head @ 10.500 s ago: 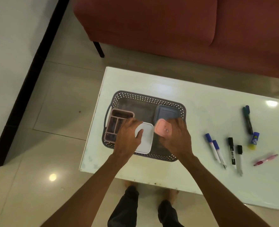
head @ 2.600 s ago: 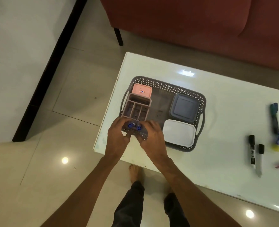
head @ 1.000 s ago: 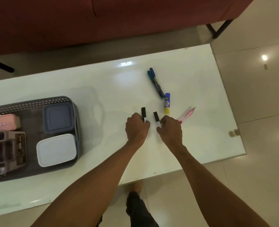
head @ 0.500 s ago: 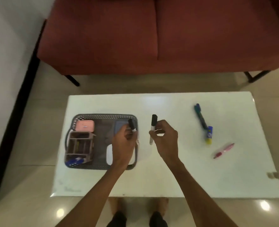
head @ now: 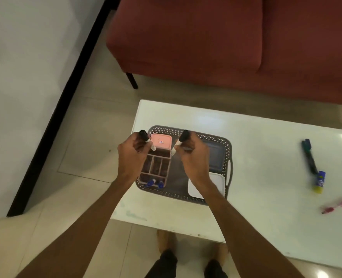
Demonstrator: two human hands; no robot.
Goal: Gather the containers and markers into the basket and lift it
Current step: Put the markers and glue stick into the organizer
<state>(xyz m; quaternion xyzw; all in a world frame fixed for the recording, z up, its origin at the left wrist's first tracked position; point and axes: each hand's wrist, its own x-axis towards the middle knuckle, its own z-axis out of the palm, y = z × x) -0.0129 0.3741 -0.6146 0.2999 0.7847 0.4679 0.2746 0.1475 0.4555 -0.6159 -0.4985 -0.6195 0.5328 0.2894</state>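
Note:
A dark perforated basket (head: 227,145) sits at the left end of the white table (head: 262,197). Inside it are a pink lidded box (head: 162,141), a compartmented organizer (head: 156,168) with two blue-capped markers (head: 155,184) at its near end, a grey lidded container (head: 216,157) and a white lidded container (head: 218,184). My left hand (head: 133,155) grips a black-capped marker (head: 144,135) above the organizer's left side. My right hand (head: 194,155) grips another black-capped marker (head: 183,137) over the basket's middle.
On the table's right part lie a dark green and blue marker pair (head: 308,155), a blue-and-yellow glue stick (head: 319,181) and a pink pen (head: 336,205). A red sofa (head: 226,43) stands behind the table. My feet (head: 166,240) show below the table's near edge.
Both hands have carried the black-capped markers leftward from the table's middle to above the organizer and pink box. The view has swung left.

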